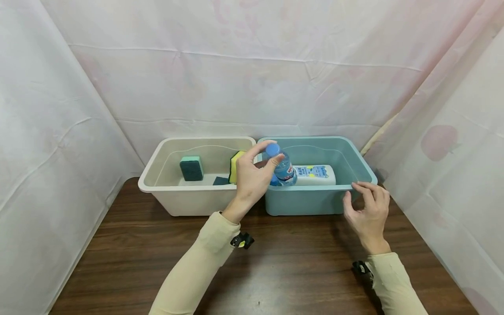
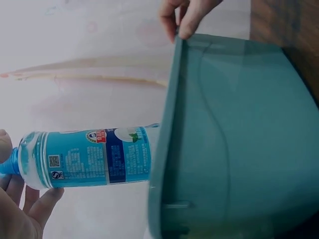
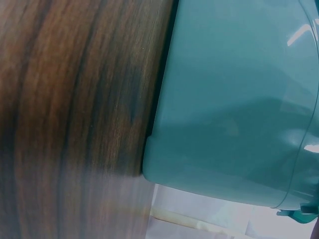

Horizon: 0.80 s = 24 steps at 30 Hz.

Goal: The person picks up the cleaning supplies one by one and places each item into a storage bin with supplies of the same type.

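Note:
My left hand holds a clear plastic bottle with a blue cap and blue label, fingers and thumb round its top. The bottle is tilted over the teal bin; in the left wrist view its lower end is hidden behind the bin's rim. At the bin's front right corner, my right hand grips the rim between fingers and thumb. Inside the teal bin a white bottle with a blue and yellow label lies on its side. Part of another blue thing shows beside the held bottle.
A cream bin stands left of the teal one. In it are a green sponge, a yellow sponge partly behind my left hand, and a dark flat piece. The wooden table meets hanging curtains behind the bins.

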Available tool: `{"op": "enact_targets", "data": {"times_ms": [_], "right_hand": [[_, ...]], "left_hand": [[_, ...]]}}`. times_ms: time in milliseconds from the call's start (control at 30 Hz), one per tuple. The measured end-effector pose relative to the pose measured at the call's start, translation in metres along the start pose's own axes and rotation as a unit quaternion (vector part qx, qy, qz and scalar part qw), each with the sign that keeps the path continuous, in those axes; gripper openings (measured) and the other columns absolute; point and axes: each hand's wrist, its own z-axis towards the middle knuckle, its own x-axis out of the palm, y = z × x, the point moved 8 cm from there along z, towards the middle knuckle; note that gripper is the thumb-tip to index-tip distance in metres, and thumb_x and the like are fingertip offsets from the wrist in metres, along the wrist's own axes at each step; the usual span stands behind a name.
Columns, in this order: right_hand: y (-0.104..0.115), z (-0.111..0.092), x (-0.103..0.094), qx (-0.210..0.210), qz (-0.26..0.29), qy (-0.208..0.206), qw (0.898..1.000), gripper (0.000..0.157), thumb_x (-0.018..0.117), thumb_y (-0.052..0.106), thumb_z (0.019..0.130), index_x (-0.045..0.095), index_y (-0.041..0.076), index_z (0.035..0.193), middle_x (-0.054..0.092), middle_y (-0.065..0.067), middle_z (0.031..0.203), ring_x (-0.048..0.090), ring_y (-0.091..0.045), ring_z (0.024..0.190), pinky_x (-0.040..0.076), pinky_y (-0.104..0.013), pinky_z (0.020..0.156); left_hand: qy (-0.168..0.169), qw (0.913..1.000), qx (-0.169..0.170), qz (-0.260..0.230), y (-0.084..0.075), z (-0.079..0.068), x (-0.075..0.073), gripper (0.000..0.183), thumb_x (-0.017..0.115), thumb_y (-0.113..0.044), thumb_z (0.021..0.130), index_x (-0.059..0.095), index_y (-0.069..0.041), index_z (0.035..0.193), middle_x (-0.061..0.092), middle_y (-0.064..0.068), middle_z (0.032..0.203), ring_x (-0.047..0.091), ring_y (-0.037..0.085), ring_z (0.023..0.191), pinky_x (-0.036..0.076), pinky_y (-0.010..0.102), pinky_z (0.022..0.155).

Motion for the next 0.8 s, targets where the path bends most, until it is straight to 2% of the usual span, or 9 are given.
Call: {"op": "enact_targets", "data": {"times_ms": [167, 400, 633, 800], "right_hand": [[-0.001, -0.001, 0.0, 0.001, -0.002, 0.001, 1.0, 0.028, 0.071, 0.02, 0.089, 0.079, -0.002, 0.103, 0.07, -0.028, 0.11, 0.055, -0.052, 0.097, 0.037, -0.039, 0.096], [-0.001, -0.002, -0.002, 0.002, -0.002, -0.005, 1.0, 0.028, 0.071, 0.021, 0.089, 0.079, -0.002, 0.102, 0.071, -0.028, 0.11, 0.055, -0.052, 0.098, 0.038, -0.039, 0.097], [-0.001, -0.001, -0.002, 0.002, -0.001, -0.008, 1.0, 0.03, 0.07, 0.023, 0.09, 0.079, -0.003, 0.102, 0.071, -0.028, 0.109, 0.055, -0.052, 0.098, 0.037, -0.039, 0.098], [0.0, -0.002, -0.002, 0.004, -0.001, -0.006, 1.0, 0.03, 0.07, 0.024, 0.09, 0.078, -0.002, 0.102, 0.07, -0.028, 0.109, 0.055, -0.052, 0.098, 0.037, -0.039, 0.099]], "left_hand": [[0.009, 0.9996, -0.021, 0.019, 0.012, -0.003, 0.005, 0.035, 0.084, -0.013, 0.092, 0.075, -0.003, 0.124, 0.074, 0.017, 0.114, 0.071, 0.027, 0.11, 0.064, 0.032, 0.089], [0.015, 0.9992, -0.031, 0.02, 0.021, -0.004, 0.008, 0.035, 0.085, -0.016, 0.092, 0.075, -0.002, 0.122, 0.074, 0.017, 0.114, 0.072, 0.027, 0.11, 0.064, 0.03, 0.087], [0.043, 0.9973, -0.051, 0.032, 0.027, -0.005, 0.016, 0.034, 0.085, -0.021, 0.093, 0.075, -0.008, 0.122, 0.073, 0.013, 0.113, 0.08, 0.027, 0.095, 0.064, 0.027, 0.083], [0.05, 0.9954, -0.061, 0.054, 0.035, -0.006, 0.019, 0.033, 0.085, -0.024, 0.093, 0.076, -0.009, 0.121, 0.075, 0.011, 0.113, 0.075, 0.022, 0.106, 0.064, 0.034, 0.089]]}}
